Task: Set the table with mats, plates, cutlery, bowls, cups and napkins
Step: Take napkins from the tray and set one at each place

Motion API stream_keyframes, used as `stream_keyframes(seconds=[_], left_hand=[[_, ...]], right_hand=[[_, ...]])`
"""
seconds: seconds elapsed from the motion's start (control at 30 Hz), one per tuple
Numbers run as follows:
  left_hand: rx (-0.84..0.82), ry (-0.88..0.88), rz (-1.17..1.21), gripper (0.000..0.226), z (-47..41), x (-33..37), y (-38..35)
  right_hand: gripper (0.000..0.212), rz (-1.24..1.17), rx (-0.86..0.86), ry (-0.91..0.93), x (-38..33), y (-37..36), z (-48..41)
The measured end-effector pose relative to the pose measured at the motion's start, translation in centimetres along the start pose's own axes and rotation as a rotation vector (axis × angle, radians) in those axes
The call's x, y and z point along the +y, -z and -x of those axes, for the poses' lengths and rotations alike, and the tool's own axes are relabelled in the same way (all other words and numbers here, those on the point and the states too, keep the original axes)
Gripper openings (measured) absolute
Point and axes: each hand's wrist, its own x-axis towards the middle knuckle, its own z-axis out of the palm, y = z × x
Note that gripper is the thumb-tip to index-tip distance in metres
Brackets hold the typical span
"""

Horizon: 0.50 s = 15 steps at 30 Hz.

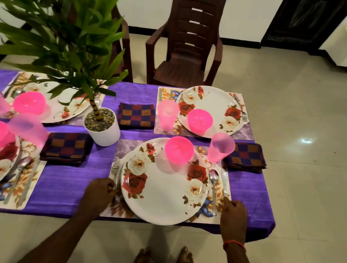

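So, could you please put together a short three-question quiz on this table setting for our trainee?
1. True or false: the pink bowl at the nearest setting sits on the floral plate.
2. Which lies right of that plate? A) fork only B) spoon and knife C) nothing
3. Fill in: the left hand is at the ____ beside the plate, while the right hand rests at the mat's right edge.

Key: 1 true; 2 B; 3 fork.
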Motion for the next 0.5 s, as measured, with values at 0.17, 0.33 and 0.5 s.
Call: stream_keyframes(seconds=[0.17, 0.33, 0.5], left_hand=[[0.018, 0.008, 0.003, 0.004, -0.1, -0.6, 0.0], [0.032, 0.019, -0.002, 0.005, 0.0, -0.3, 0.3], [0.124, -0.128, 0.023, 0.033, 0.0, 0.8, 0.6]], right_hand=[[0.034, -0.052, -0.036, -0.02, -0.7, 1.3, 0.1], [0.029, -0.169, 0.022, 0.021, -1.3, 2.6, 0.7], [0.025, -0.298, 0.047, 0.266, -2.7, 3.2, -0.3]])
